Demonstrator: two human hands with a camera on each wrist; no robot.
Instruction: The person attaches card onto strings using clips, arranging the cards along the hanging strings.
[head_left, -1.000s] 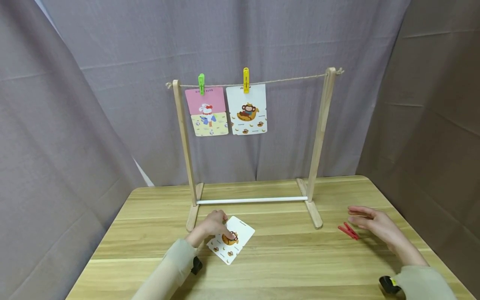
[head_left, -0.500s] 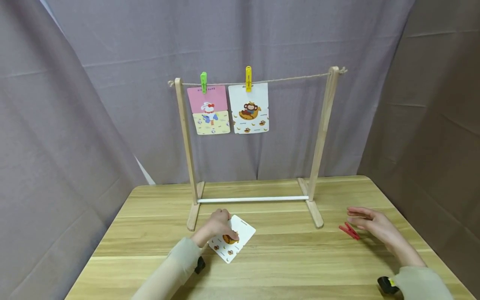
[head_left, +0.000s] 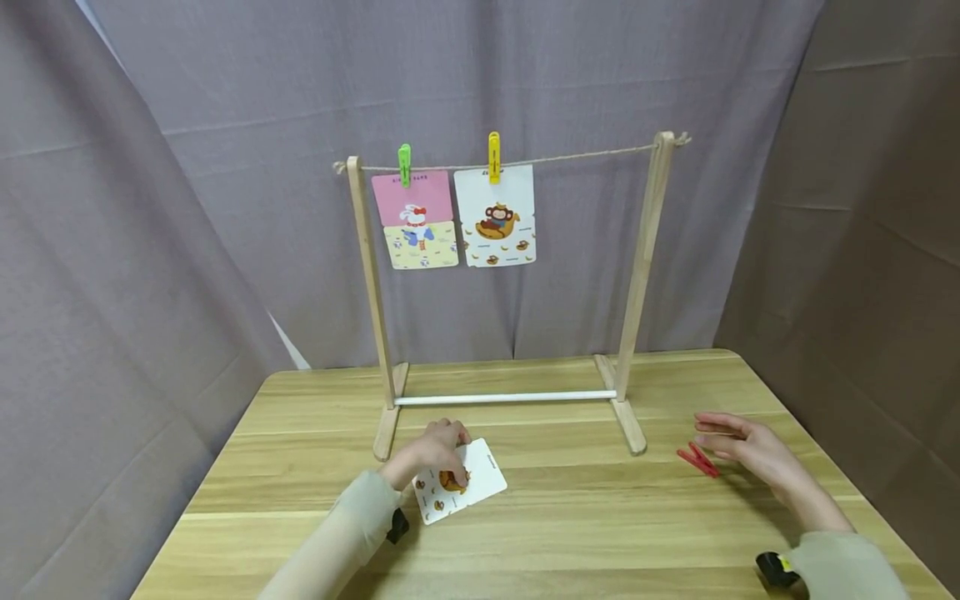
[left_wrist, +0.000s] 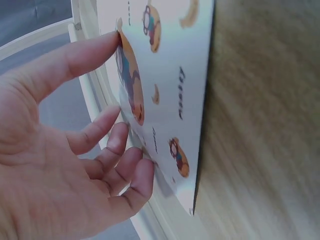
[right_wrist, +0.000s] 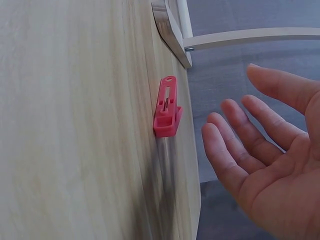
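On the table lies a white card [head_left: 478,472] printed with a monkey on a banana. My left hand [head_left: 433,448] has its thumb on the card's printed face. Its other fingers [left_wrist: 135,172] are curled at the card's far edge, as the left wrist view shows. At the right, a red clothespin [head_left: 698,460] rests on the wood. Just beside and over it hovers my right hand [head_left: 753,450], fingers relaxed and holding nothing. In the right wrist view the clothespin [right_wrist: 167,107] stands apart from the fingertips.
Behind the hands stands a wooden frame [head_left: 641,275] with a white bar [head_left: 506,398] low down. From its string [head_left: 585,157] hang a pink-and-yellow card [head_left: 415,221] under a green clothespin [head_left: 405,165] and a white monkey card [head_left: 497,242] under a yellow clothespin [head_left: 493,157]. Grey curtains surround the table.
The card under my left hand has turned clockwise, its top edge now facing more to the right. My right hand and the red clothespin have stayed in place.
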